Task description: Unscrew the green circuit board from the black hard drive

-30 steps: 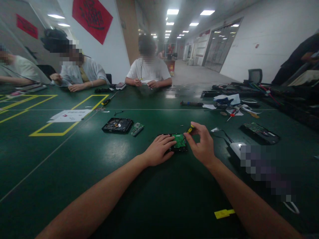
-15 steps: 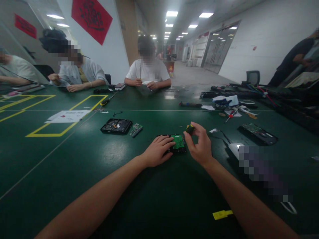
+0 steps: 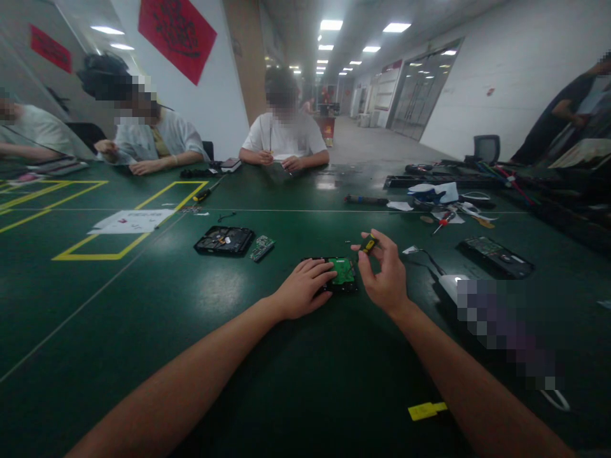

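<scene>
My left hand (image 3: 305, 286) rests across a hard drive (image 3: 351, 287), fingers over its top and thumb along the near side, holding it against the table. The right part of its green circuit board (image 3: 342, 270) shows beside my fingertips; my hand covers the rest. Just right of the drive, my right hand (image 3: 386, 273) is closed round a screwdriver with a black and yellow handle (image 3: 368, 243). The handle is tilted between thumb and fingers. I cannot make out the screwdriver's tip. A few tiny dark bits (image 3: 348, 242) lie behind the drive.
Left of my hands are an opened hard drive (image 3: 224, 240) and a loose circuit board (image 3: 262, 248). To the right lie another drive (image 3: 496, 256), a pale pouch-like item (image 3: 451, 287), partly blurred, and a red screwdriver (image 3: 445, 221). A yellow tag (image 3: 426, 411) lies near me. Several people sit opposite.
The screwdriver's handle has turned in my right hand and leans more to the right, its yellow marking now showing. My left hand and the hard drive have stayed put.
</scene>
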{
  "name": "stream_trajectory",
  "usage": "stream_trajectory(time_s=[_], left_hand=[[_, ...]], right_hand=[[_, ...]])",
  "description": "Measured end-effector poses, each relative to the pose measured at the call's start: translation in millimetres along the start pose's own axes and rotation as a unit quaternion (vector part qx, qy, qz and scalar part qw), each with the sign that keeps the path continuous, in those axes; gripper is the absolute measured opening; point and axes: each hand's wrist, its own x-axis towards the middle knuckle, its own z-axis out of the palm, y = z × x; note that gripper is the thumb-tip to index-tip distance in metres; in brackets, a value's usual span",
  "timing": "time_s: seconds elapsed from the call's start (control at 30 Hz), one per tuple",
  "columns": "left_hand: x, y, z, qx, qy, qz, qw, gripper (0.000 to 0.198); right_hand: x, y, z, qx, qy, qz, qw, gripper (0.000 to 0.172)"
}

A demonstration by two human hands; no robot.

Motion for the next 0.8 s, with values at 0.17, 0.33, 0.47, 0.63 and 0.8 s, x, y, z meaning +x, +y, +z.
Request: stream_trajectory(time_s=[0.17, 0.33, 0.47, 0.63, 0.8], left_hand=[[0, 0, 0.4, 0.008, 0.001, -0.001, 1.0, 0.052], [-1, -2, 1.5, 0.008, -0.002, 0.002, 1.0, 0.053], [0, -2, 1.5, -0.001, 0.003, 0.004, 1.0, 0.053], [0, -2, 1.5, -0.001, 0.005, 0.006, 1.0, 0.053], [0, -2, 1.0, 0.004, 0.0, 0.003, 1.0, 0.053]], right_hand=[[1, 3, -2, -0.058, 0.028, -0.021, 0.998, 0.055], [14, -9, -8, -0.06, 0.012, -0.061, 0.996, 0.042], [29, -14, -11, -0.083, 0.032, -0.08, 0.993, 0.026], [31, -13, -6, -0.054, 0.016, -0.055, 0.997, 0.027], [21, -13, -7, -0.052, 0.015, -0.051, 0.997, 0.034]])
